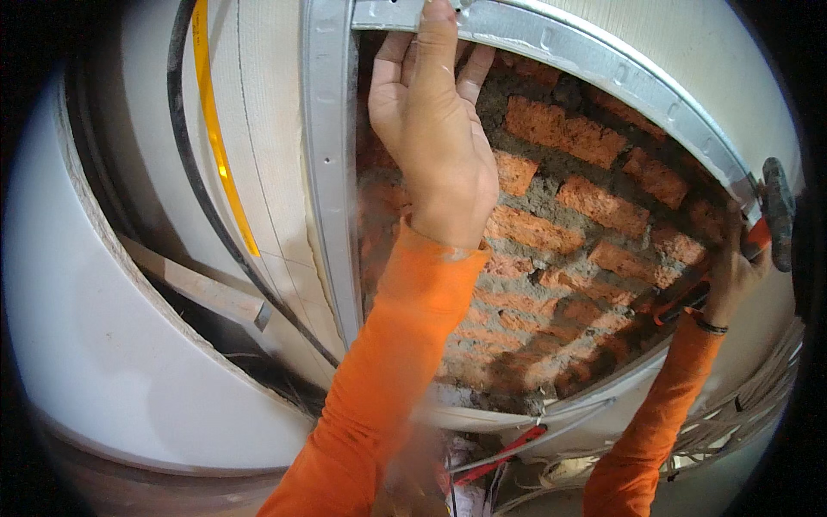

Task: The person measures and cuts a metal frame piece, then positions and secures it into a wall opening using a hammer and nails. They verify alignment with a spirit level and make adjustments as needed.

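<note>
A galvanised metal profile (568, 39) runs across the top of an opening and bends down toward the right in the picture. My left hand (439, 129) grips its lower edge near the left end, thumb on the front face and fingers curled behind. My right hand (736, 271) is closed around the handle of a hammer (780, 214). Its dark head is close to the right end of the profile; whether they touch I cannot tell. An upright metal profile (330, 172) borders the opening on the left.
Rough brickwork (568, 207) with grey mortar lies behind the opening. On the left hang a black cable (185, 142) and a yellow strip (215, 138), beside a white curved-looking panel (112, 345). Loose cables (741, 401) lie at the lower right, and a red tool-like object (504, 454) is below.
</note>
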Demonstrator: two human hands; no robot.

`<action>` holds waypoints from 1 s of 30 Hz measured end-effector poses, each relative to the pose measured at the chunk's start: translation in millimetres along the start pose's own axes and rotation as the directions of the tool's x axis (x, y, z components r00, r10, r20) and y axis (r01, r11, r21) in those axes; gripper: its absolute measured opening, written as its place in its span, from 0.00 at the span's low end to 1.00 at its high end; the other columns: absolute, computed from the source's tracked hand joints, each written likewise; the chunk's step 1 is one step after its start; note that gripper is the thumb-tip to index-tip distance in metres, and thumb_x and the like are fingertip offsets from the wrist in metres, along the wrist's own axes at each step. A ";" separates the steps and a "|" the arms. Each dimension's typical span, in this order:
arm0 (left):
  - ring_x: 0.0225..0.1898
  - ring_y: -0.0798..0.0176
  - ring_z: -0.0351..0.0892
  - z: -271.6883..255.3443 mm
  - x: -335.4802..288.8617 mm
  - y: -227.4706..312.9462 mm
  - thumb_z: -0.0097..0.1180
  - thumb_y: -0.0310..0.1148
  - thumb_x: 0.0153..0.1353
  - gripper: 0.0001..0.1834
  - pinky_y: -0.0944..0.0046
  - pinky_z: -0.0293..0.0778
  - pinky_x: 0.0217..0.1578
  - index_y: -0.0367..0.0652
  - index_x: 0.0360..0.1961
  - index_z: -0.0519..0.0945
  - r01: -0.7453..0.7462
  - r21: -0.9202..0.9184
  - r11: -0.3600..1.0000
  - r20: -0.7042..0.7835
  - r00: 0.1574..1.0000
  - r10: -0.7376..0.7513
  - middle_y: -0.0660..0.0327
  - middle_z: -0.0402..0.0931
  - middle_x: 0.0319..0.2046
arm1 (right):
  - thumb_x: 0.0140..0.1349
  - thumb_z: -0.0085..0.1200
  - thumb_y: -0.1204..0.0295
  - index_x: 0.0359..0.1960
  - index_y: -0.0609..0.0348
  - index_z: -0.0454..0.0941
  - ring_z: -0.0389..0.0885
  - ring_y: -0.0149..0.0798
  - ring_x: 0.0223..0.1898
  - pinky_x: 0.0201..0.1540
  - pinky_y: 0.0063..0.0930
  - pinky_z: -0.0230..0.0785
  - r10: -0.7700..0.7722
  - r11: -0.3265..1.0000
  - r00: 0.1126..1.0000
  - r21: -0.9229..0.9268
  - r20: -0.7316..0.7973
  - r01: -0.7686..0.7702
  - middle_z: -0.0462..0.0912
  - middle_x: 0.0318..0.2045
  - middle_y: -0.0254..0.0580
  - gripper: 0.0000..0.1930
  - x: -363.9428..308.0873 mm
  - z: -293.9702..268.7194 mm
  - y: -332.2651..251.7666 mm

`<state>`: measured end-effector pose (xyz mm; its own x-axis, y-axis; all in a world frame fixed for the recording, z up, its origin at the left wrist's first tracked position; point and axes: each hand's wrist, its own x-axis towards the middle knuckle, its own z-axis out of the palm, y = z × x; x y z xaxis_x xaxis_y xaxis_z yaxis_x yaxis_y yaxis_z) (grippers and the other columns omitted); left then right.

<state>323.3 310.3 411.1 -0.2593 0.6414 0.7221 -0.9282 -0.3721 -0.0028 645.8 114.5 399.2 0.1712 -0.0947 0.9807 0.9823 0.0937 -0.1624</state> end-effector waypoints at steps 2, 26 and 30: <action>0.56 0.63 0.72 -6.0 1.1 -3.4 0.60 0.34 0.68 0.20 0.56 0.68 0.60 0.43 0.58 0.72 0.008 -0.011 1.000 0.018 1.000 -0.008 0.63 0.75 0.53 | 0.65 0.65 0.63 0.48 0.67 0.80 0.79 0.27 0.34 0.40 0.21 0.70 0.019 1.000 1.000 0.016 -0.005 -0.019 0.84 0.36 0.36 0.19 0.9 0.6 2.3; 0.56 0.64 0.74 -13.4 1.4 0.4 0.59 0.35 0.68 0.16 0.58 0.69 0.59 0.46 0.54 0.76 0.061 -0.009 0.998 0.006 0.998 -0.061 0.64 0.76 0.52 | 0.65 0.64 0.62 0.42 0.64 0.83 0.80 0.26 0.38 0.44 0.21 0.71 0.102 0.991 0.994 -0.082 -0.034 -0.104 0.86 0.36 0.35 0.15 -8.6 -7.0 -8.7; 0.57 0.64 0.72 -15.1 -0.9 -0.2 0.55 0.37 0.70 0.16 0.57 0.65 0.61 0.44 0.56 0.74 0.059 0.003 0.998 0.020 0.998 -0.060 0.63 0.75 0.54 | 0.65 0.64 0.63 0.42 0.65 0.83 0.80 0.27 0.38 0.45 0.22 0.70 0.155 0.987 0.987 -0.037 -0.036 -0.156 0.85 0.37 0.35 0.15 -10.3 -6.1 -14.0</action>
<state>319.7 319.9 400.0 -0.1983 0.6490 0.7345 -0.9412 -0.3352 0.0420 630.8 108.1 390.7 0.3236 -0.1149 0.9392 0.9457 0.0705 -0.3172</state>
